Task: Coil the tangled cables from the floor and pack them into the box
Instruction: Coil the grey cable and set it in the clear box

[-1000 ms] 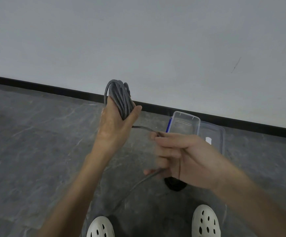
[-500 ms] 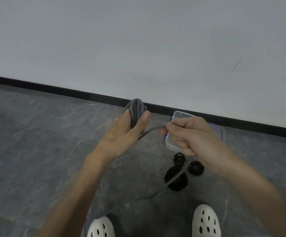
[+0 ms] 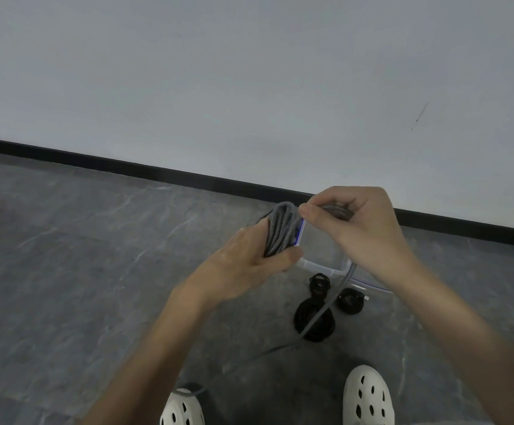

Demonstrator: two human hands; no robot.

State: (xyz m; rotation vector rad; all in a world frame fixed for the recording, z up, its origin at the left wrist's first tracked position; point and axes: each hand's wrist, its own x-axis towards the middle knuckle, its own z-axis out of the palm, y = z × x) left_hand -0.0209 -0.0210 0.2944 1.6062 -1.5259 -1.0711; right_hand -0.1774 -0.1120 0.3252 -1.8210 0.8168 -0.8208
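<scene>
**A:** Grey stone floor (image 3: 80,271) under a plain pale wall (image 3: 249,72), and you stand over it with both hands raised. Your left hand (image 3: 249,262) is clenched round the grey cable (image 3: 280,231). A thick bundle of loops stands up out of the fist, with your thumb across the front.

**B:** Your right hand (image 3: 360,228) pinches the free strand just beside the top of that bundle, thumb and forefinger tight, the other fingers curled. Below that hand the tail (image 3: 335,299) drops to the floor and runs off toward your left shoe (image 3: 182,409).

**A:** You're mid-wrap, I'd say. Lay this turn flat against the others, not across them. Let the strand slide through your right fingers rather than dragging it, so any twist can run out down the tail.

**B:** Press your left thumb firmly on the bundle while the right hand goes round. Loosen it and those braided loops will likely spring apart.

**A:** Mind the tail. It passes over the biggest black coil (image 3: 314,320) below your right hand and could snag it. Two smaller black coils (image 3: 351,300) lie just beside that one.

**B:** The box (image 3: 317,266) sits on the floor beneath your hands, mostly hidden by them. Only its clear near rim and a blue clip show, and I can't tell whether anything lies inside. Finish the length, tuck the end in, then lower the bundle straight down.
</scene>
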